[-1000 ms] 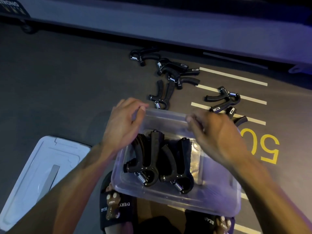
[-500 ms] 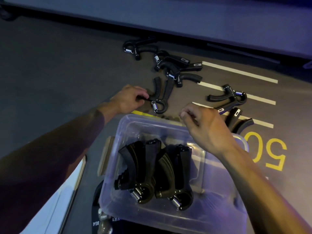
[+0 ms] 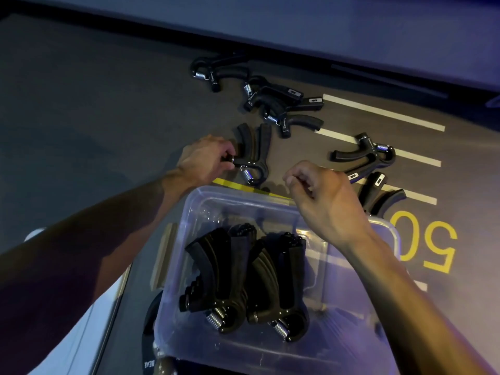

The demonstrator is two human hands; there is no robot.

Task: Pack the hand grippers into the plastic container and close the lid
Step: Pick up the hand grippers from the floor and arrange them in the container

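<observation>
A clear plastic container (image 3: 189, 212) sits on the dark floor in front of me, with several black hand grippers (image 3: 243, 277) stacked inside it. Just beyond its far rim lies another black hand gripper (image 3: 257, 152); my left hand (image 3: 203, 161) pinches its knob end on the floor. My right hand (image 3: 322, 201) hovers over the container's far right rim with fingers loosely curled, holding nothing. More hand grippers lie further off: a cluster (image 3: 273, 101) at the back and a group (image 3: 370, 163) to the right. The white lid (image 3: 78, 336) lies at the lower left, partly hidden by my left arm.
White floor stripes (image 3: 384, 112) and a yellow "50" marking (image 3: 427, 242) lie to the right. A raised grey ledge (image 3: 324, 25) runs along the back. My sandalled foot (image 3: 151, 358) shows under the container's near edge.
My left hand left the container's rim and reached forward to the nearest hand gripper on the floor, taking hold of its end. My right hand lifted slightly off the rim. The view shifted forward.
</observation>
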